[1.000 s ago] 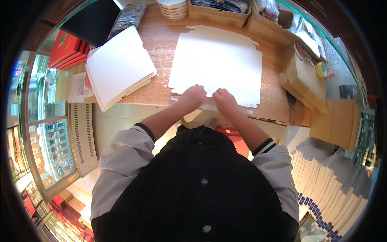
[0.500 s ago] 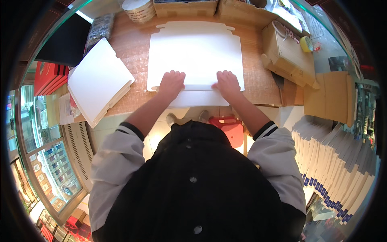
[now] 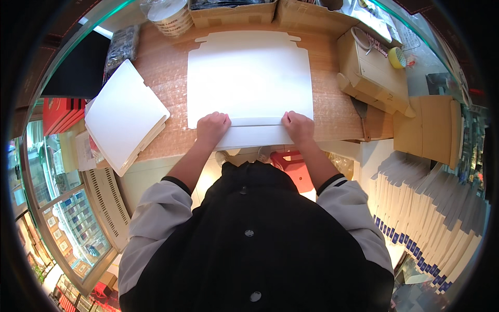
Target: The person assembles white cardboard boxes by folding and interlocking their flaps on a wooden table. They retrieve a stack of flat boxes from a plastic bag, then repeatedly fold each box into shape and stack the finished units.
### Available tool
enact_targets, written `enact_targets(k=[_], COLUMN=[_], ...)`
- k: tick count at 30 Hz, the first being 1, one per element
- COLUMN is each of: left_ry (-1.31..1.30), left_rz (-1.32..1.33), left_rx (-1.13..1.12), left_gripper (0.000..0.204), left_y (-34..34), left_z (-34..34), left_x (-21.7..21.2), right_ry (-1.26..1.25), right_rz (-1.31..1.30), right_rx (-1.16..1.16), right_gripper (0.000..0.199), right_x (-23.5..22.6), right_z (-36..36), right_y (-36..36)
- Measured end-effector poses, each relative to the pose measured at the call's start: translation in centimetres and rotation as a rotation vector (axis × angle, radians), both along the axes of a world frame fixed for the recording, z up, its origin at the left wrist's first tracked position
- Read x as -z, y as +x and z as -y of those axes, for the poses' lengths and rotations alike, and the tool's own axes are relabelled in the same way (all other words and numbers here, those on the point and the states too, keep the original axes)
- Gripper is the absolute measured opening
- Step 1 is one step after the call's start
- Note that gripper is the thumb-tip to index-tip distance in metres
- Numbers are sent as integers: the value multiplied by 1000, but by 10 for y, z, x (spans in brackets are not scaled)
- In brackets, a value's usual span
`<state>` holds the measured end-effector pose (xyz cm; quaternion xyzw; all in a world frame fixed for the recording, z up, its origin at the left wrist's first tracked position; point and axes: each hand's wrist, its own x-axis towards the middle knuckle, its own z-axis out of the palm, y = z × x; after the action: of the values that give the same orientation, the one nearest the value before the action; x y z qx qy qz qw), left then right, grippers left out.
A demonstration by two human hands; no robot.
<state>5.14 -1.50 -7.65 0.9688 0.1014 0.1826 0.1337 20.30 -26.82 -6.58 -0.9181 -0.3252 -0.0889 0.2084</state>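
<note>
A flat white die-cut cardboard sheet (image 3: 248, 78) lies on the wooden table (image 3: 166, 78) in front of me. Its near flap (image 3: 254, 136) is folded along a crease close to the table's front edge. My left hand (image 3: 212, 129) presses with curled fingers on the left end of that crease. At the right end of the same crease my right hand (image 3: 298, 126) presses down the same way. Both hands rest on the sheet, about a sheet's width apart.
A stack of white flat sheets (image 3: 125, 117) lies at the left of the table. Brown cardboard boxes (image 3: 371, 70) stand at the right and along the back. A tape roll (image 3: 169, 15) sits at the back left. Folded white cartons (image 3: 431, 208) are stacked at my lower right.
My hands have slid apart along the near crease, from the sheet's middle toward its two corners. The view has shifted so the sheet now sits centred.
</note>
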Motion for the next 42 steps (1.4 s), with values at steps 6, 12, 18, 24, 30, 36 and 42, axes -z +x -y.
enact_targets(k=[6,12,18,24,30,36,42], left_ry=[-171,-153,-33,134,-129,-10,-166], left_rz=[-99,106,169,145,-25,-120,-168], left_rx=[-14,309,528,370,529,331,334], left_gripper=[19,15,23,32,51,39,20], left_y=[2,11,-8,-40,-60,-68,-64], left_z=[5,26,12,-14,63,48,25], left_x=[-19,-44,-126,-162,-130,-43,-40], right_ry=[-22,35,777,1169,1327,554,13], right_rz=[-132,-470,-1195,-1423,-1528,-1718,11], right_rx=[89,249,390,132,328,324,-331], right_gripper=[29,35,40,38,31,21,17], right_x=[-8,-56,-88,-112,-60,-65,-63], right_z=[0,11,67,98,51,27,30], right_y=[-7,19,81,45,-79,-101,-89])
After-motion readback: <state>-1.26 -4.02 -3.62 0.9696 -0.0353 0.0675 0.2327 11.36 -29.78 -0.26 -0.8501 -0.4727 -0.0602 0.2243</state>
